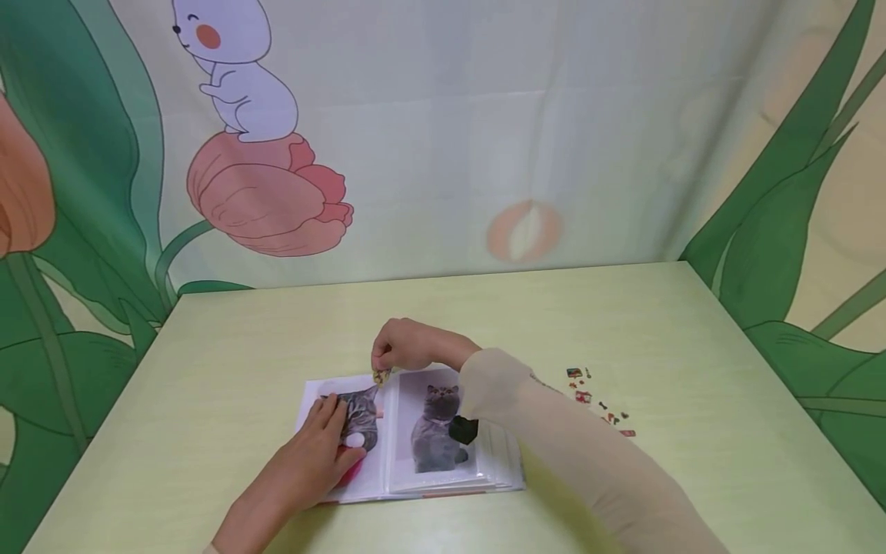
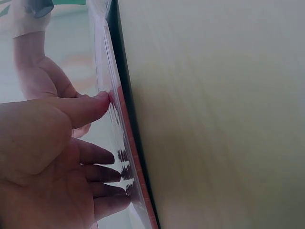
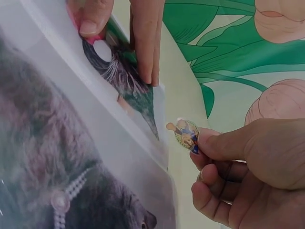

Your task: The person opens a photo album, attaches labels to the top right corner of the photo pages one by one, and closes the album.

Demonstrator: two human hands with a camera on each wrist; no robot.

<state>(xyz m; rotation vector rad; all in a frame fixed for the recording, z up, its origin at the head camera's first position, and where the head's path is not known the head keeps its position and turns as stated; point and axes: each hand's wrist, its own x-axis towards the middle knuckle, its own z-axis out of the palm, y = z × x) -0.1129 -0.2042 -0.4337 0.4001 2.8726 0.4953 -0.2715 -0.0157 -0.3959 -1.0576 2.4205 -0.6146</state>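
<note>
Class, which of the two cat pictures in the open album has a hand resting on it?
The left-page cat picture: the left hand rests on it. The right-page cat picture has no hand on it.

Soft, even light brightens my table (image 1: 734, 477), with a faint shadow beneath my right sleeve (image 1: 588, 450). From my left wrist, my left hand (image 2: 52, 148) looks dim against a washed-out backdrop (image 2: 69, 43); from my right, the album page (image 3: 116, 160) catches pale glare.
</note>
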